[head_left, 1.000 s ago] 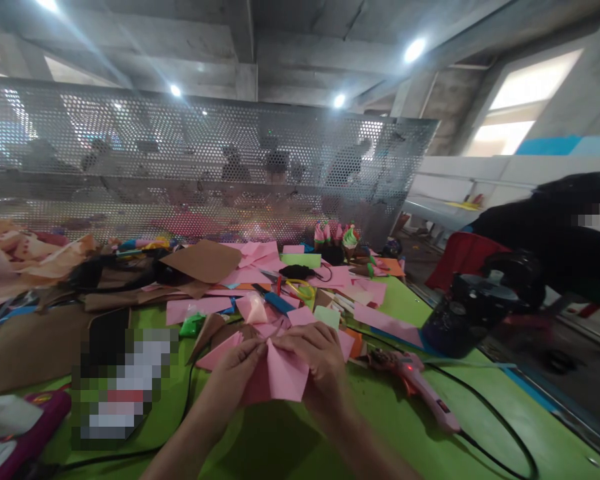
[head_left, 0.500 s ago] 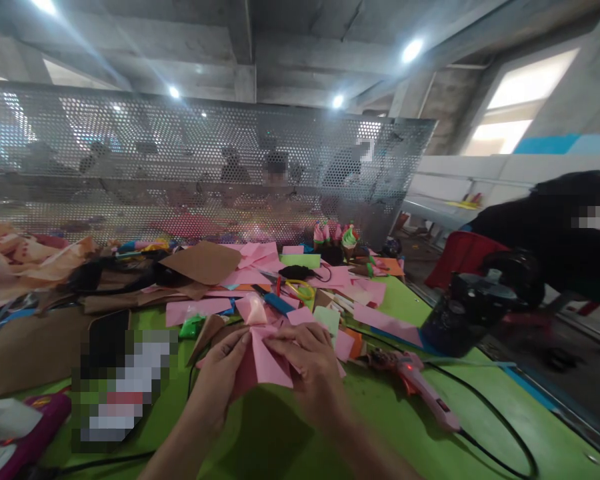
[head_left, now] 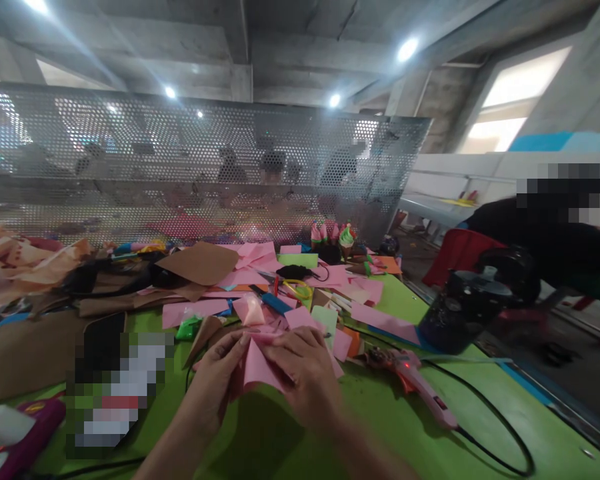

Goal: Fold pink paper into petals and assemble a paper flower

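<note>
Pinching is being done by the left hand point(head_left: 215, 377), its thumb and fingers nearly closed on the left side of one folded pink paper point(head_left: 261, 367); the paper is held above the bench point(head_left: 405, 433), its right side gripped by the curled right hand point(head_left: 307, 373). The paper could be torn or creased crookedly by an uneven pull; the right hand might be burned if the glue gun point(head_left: 420, 383) were brushed. Counted: two hands, one held paper, one glue gun; overlapping loose pink pieces cannot be counted.

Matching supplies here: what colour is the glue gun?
Pink glue gun, seen best in the head view.
</note>
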`<state>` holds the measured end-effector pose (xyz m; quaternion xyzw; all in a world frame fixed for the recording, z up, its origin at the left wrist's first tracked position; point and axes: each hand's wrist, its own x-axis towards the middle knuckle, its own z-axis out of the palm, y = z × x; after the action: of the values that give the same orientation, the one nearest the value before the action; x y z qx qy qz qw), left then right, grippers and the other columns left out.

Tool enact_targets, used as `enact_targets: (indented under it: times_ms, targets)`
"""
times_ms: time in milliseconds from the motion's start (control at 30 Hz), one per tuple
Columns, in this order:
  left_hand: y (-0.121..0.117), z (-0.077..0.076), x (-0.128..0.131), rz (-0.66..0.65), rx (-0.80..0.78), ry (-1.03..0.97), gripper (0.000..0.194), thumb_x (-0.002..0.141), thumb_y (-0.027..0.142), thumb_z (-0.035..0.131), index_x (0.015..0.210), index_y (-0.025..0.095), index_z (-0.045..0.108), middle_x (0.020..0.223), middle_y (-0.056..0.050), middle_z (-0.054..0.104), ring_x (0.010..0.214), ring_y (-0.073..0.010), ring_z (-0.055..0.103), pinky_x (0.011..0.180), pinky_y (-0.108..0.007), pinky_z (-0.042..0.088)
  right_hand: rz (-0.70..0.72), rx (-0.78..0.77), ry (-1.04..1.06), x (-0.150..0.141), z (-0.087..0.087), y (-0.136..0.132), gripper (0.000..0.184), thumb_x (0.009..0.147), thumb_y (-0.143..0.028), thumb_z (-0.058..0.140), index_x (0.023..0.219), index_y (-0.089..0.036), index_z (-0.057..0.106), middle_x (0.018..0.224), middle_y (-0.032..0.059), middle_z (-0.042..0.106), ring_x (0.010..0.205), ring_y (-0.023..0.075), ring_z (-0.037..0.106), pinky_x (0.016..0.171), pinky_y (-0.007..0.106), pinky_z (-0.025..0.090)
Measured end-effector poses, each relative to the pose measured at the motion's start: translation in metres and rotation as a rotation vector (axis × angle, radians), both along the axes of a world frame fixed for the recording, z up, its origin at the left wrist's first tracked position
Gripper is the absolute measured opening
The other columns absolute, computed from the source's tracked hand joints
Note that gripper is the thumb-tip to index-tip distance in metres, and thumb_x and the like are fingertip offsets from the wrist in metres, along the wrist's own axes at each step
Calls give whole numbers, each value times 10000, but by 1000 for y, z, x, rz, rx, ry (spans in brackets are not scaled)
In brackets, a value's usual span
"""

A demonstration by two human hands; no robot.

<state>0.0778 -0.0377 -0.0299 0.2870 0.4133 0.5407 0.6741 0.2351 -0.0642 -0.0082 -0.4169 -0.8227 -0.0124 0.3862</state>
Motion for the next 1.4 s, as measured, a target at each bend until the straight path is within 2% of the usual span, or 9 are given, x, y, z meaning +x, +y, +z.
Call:
enact_targets:
  times_ms: [133, 267, 400, 600, 833, 1000, 1133, 1233, 1400]
  targets:
    - [3, 0, -5, 3, -4, -66, 354, 586, 370, 875, 857, 210, 714, 747, 13, 713, 589, -102, 632, 523, -175, 503, 71, -77, 35, 4, 6, -1, 326, 770, -38, 639, 1018, -248, 667, 965, 35, 679, 941, 233, 539, 820, 367, 362]
    - [4, 0, -9, 51, 33, -135, 282, 610, 321, 873, 800, 215, 693, 778, 39, 700, 624, -88, 634, 569, -163, 521, 27, -115, 306, 14, 10, 2, 480, 698, 28, 542, 1080, -248, 634, 1076, 55, 614, 1063, 242, 516, 912, 385, 390]
    - [2, -2, -11, 47, 25, -129, 257, 648, 292, 858, 829, 221, 689, 808, 41, 702, 640, -83, 639, 572, -152, 525, 27, -256, 525, 17, 7, 7, 367, 741, -79, 601, 1071, -232, 648, 1064, 60, 621, 1022, 232, 549, 890, 367, 432]
    - [-2, 3, -8, 2, 13, -170, 264, 622, 282, 870, 801, 200, 695, 728, 23, 690, 608, -99, 628, 525, -155, 510, 85, -485, 812, 14, -5, 18, 96, 719, -200, 695, 814, -200, 707, 794, 26, 682, 756, 179, 598, 707, 293, 461]
    - [-5, 11, -5, -54, 87, -152, 290, 585, 274, 885, 774, 160, 697, 719, 17, 676, 607, -98, 630, 563, -167, 513, 191, -718, 1157, 17, -6, 21, 48, 630, -179, 713, 671, -194, 693, 725, 6, 655, 730, 158, 578, 715, 268, 447]
    - [-5, 15, -3, -38, 99, -78, 295, 591, 346, 874, 765, 185, 700, 653, 50, 637, 552, -74, 589, 509, -142, 459, 196, -744, 1098, 19, 3, 16, 74, 648, -159, 618, 674, -178, 685, 780, 35, 662, 801, 191, 596, 781, 304, 449]
    - [-6, 14, -5, -47, 140, 43, 297, 616, 400, 852, 776, 190, 715, 718, 35, 663, 611, -83, 595, 547, -145, 456, 279, -744, 1037, 21, 6, 15, 138, 757, -267, 616, 833, -178, 690, 911, 59, 680, 920, 222, 609, 842, 336, 448]
    - [-7, 11, -7, -90, 188, 116, 302, 653, 419, 828, 831, 193, 738, 799, 8, 691, 672, -100, 598, 590, -157, 461, 244, -872, 968, 20, 4, 16, 262, 740, -386, 741, 886, -171, 706, 877, 42, 679, 821, 188, 608, 751, 297, 452]
    - [-8, 12, -8, -136, 142, 148, 376, 654, 462, 817, 897, 181, 760, 812, -27, 700, 632, -110, 584, 535, -173, 435, 158, -909, 890, 19, -1, 20, 324, 654, -443, 825, 714, -145, 712, 685, 15, 661, 644, 134, 559, 638, 262, 416]
